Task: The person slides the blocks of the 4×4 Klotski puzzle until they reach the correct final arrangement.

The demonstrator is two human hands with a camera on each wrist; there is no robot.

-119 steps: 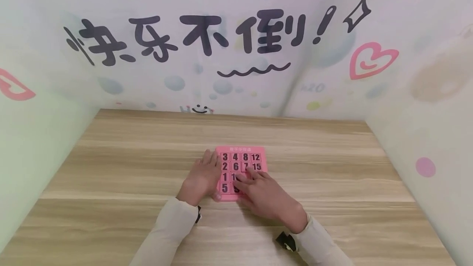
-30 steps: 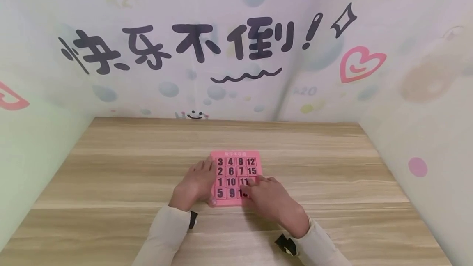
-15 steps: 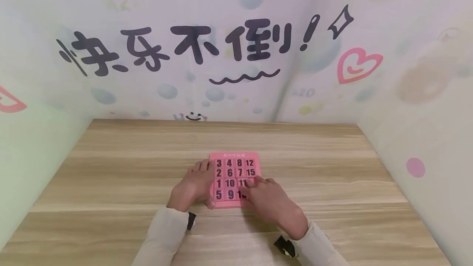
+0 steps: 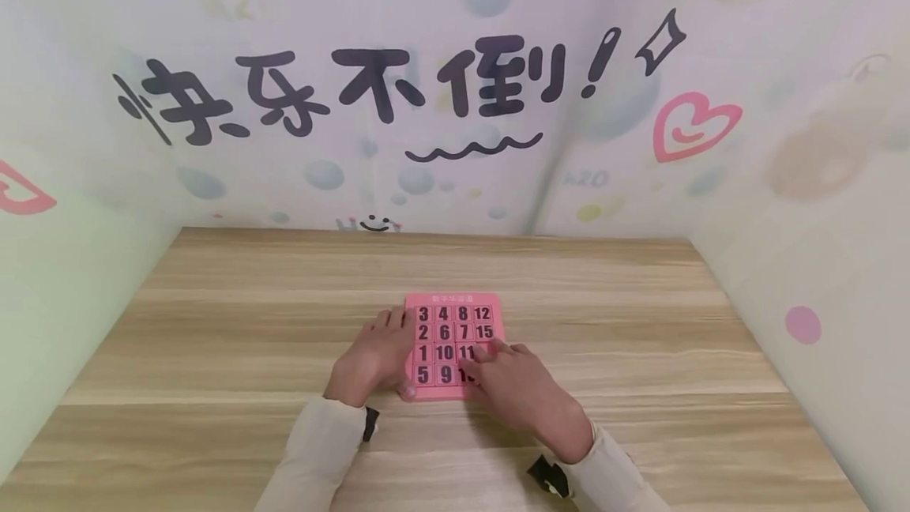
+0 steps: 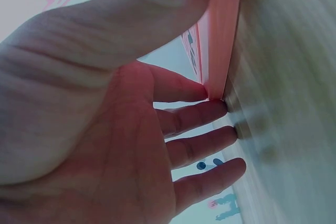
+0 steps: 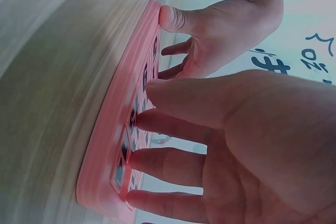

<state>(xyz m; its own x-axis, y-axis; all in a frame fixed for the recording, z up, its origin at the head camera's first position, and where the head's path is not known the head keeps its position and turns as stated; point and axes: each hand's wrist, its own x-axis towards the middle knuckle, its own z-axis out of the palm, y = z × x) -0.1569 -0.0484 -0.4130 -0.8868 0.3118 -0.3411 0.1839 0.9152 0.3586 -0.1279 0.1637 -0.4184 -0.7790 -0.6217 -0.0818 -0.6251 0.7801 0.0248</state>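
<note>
A pink number sliding puzzle (image 4: 453,299) lies flat on the wooden table, its tiles showing 3, 4, 8, 12 in the far row. Along its left edge, my left hand (image 4: 373,352) rests with fingers extended and the thumb at the near left corner. The left wrist view shows those fingertips (image 5: 231,136) down by the puzzle's pink side. My right hand (image 4: 522,389) reaches over the lower right tiles, fingertips touching them near the 11 tile (image 4: 465,353). In the right wrist view its straight fingers (image 6: 168,164) meet the tile faces. The lower right tiles are partly hidden beneath it.
Wood-grain table (image 4: 284,275) surrounds the puzzle. A printed white backdrop (image 4: 462,204) with large dark characters stands behind, and pale side walls (image 4: 825,259) rise at left and right. Black bands (image 4: 549,476) sit at both cuffs.
Since four seconds ago, my right fingers have shifted from the middle tiles toward the lower right, uncovering the 10 and 7. The 11 tile has slid slightly left in the last second.
</note>
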